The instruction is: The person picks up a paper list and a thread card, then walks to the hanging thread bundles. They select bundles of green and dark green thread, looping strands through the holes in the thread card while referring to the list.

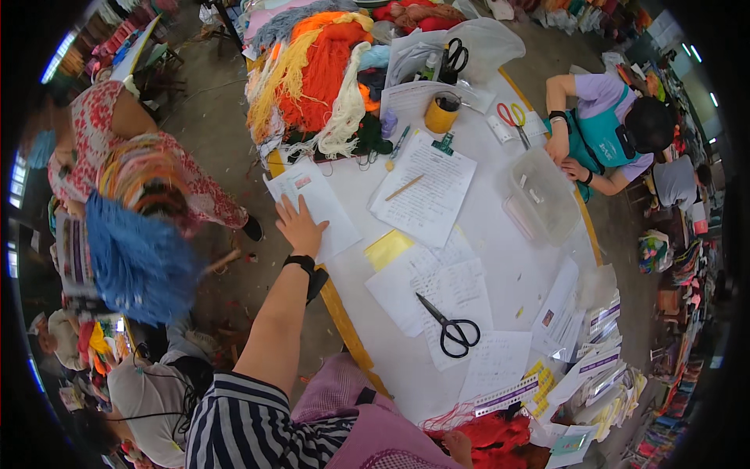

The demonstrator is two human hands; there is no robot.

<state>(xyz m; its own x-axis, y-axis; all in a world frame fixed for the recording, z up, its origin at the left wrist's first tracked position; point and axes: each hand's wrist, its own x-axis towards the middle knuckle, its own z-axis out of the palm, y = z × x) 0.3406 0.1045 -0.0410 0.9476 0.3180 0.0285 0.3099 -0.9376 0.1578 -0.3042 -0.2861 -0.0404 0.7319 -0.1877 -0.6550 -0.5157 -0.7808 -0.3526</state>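
Note:
My left hand (301, 227) lies with spread fingers on a white printed sheet (324, 207) at the table's left edge. A dark band is on that wrist. At the bottom edge, only part of my right hand (458, 447) shows beside a bundle of red yarn (496, 438); its fingers cannot be made out. A clipboard's printed sheets (430, 191) lie right of my left hand, with a pencil (404, 187) on top. Nearer to me, black-handled scissors (449, 324) rest on handwritten papers (437, 281).
Heaped orange, red and cream yarn (324, 78) covers the far left of the table (500, 258). A yellow cup (442, 113) and a clear plastic box (547, 191) stand farther off. A person (609, 133) leans at the right edge; another carries blue yarn (141, 258) at left.

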